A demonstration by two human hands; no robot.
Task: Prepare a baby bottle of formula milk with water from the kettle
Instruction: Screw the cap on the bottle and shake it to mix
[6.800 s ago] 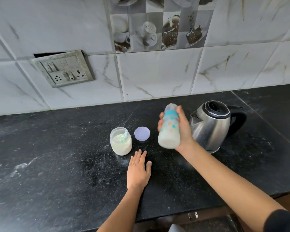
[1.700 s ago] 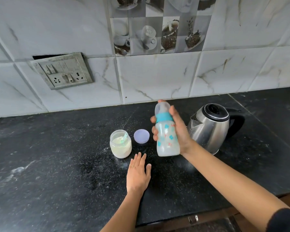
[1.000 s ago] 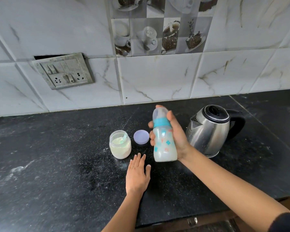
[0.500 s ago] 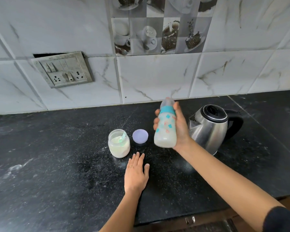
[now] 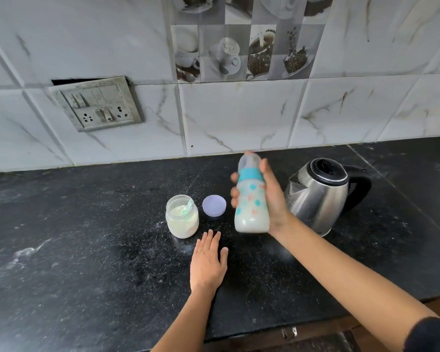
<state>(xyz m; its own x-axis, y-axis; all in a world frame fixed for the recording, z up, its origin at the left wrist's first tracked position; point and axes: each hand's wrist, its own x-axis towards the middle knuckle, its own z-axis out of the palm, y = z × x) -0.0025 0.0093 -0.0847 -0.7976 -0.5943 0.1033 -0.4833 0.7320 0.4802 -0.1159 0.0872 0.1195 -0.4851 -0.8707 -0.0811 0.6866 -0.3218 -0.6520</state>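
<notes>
My right hand (image 5: 272, 199) grips a baby bottle (image 5: 250, 199) with a teal collar and a clear cap, held upright above the black counter (image 5: 87, 250). White milk fills its lower part. My left hand (image 5: 208, 262) rests flat on the counter, fingers straight, just in front of an open glass jar (image 5: 182, 217) of white formula powder with a scoop inside. The jar's lilac lid (image 5: 214, 205) lies flat between the jar and the bottle. A steel kettle (image 5: 320, 194) with a black lid and handle stands right behind my right hand.
A tiled wall runs along the back of the counter, with a switch and socket plate (image 5: 97, 105) at the left. The counter's front edge lies close below my arms, with a drawer front (image 5: 290, 334) under it.
The bottle has bobbed up, down and sideways in my right hand across the frames, with milk sloshing inside. My left hand, the jar, the lid and the kettle have stayed put.
</notes>
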